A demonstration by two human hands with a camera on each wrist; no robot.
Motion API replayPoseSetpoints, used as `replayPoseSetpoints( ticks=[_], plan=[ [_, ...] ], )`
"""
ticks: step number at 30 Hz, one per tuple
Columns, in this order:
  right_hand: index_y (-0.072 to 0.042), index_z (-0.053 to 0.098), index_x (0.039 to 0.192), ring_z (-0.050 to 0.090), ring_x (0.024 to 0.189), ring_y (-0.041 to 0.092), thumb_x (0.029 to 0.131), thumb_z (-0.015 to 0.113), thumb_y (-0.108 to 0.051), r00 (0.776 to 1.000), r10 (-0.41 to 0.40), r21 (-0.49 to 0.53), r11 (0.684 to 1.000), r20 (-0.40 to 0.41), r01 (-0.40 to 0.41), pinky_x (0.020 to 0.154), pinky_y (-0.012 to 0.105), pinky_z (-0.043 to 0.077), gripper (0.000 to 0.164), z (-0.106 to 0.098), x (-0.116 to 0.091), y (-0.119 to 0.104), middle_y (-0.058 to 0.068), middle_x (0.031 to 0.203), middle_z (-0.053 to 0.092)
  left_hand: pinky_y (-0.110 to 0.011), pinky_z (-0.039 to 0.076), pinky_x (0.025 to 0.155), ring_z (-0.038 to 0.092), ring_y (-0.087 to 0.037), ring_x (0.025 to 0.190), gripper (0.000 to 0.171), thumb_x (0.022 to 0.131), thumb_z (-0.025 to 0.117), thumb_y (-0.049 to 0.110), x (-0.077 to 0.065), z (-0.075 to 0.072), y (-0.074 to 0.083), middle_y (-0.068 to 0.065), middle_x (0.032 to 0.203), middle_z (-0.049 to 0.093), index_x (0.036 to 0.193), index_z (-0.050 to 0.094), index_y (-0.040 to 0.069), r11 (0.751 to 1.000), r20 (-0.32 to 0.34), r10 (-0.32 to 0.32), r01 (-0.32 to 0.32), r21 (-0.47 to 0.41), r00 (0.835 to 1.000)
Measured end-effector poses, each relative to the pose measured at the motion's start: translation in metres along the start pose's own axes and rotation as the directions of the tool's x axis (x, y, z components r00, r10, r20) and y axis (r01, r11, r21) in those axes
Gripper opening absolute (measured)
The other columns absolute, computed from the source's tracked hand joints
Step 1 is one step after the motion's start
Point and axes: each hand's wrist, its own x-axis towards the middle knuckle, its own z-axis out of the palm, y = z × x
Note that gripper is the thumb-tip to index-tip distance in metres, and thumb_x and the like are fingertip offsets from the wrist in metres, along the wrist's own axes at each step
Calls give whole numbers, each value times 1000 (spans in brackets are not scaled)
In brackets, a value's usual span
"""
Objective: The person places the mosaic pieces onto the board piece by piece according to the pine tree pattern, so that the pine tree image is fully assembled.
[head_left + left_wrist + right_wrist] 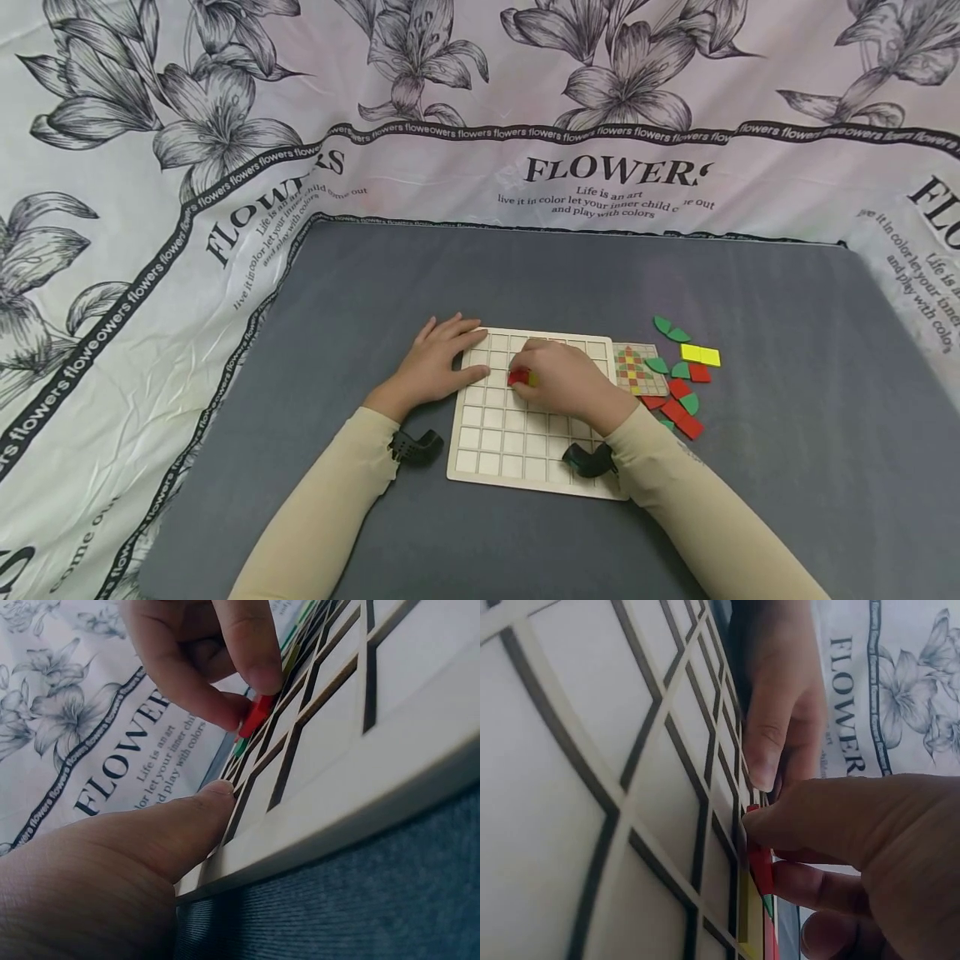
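A wooden grid board (480, 462) with square cells lies on the grey table. My right hand (566, 379) is over its upper middle, pinching a red tile (517, 377) between thumb and fingers; the right wrist view shows this red tile (760, 859) held tilted just at the grid. Beside it a yellow tile (745, 907) sits in a cell, with bits of green and red behind. My left hand (438, 367) rests with spread fingers on the board's upper left edge, its thumb (202, 817) lying on the rim. The right hand hides several cells.
A small pattern card (641, 371) lies at the board's right edge, partly covered. Around it are loose tiles: green leaf-shaped ones (662, 325), yellow ones (700, 355) and red ones (688, 425). A floral cloth (420, 175) hangs behind the table.
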Motion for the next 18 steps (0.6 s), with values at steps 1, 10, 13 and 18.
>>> replayPoseSetpoints(
  ticks=[1,10,13,18],
  plan=[
    [-14,81,103,64,79,12,92,80,-19,1000,-4,-4,1000,1,4,69,32,57,13,0,1,0,0,98,71,-53,0,132,20,-25,162,68,102,65,52,0,0,0,-1,168,40,160,48,21,1000,3,-4,4,0,1000],
    [-14,82,104,63,79,11,93,80,-18,999,-38,0,999,-17,38,69,31,57,12,1,0,0,0,98,70,-54,0,132,20,-25,162,68,103,64,53,1,0,-1,-1,168,40,160,48,20,1000,0,1,-1,2,1000],
    [-14,81,106,64,81,11,94,81,-17,998,-55,12,998,-10,55,70,31,57,12,2,-1,2,-1,100,69,-54,0,132,20,-25,162,68,103,64,53,1,0,-1,-1,168,39,160,49,20,1000,3,1,-1,4,1000],
    [-13,81,109,66,85,11,95,81,-16,997,-73,30,997,-5,73,74,31,58,15,4,-2,3,0,104,69,-55,0,132,20,-26,162,68,102,65,52,0,0,-1,-2,168,39,160,48,20,1000,1,2,-2,1,1000]
  ],
)
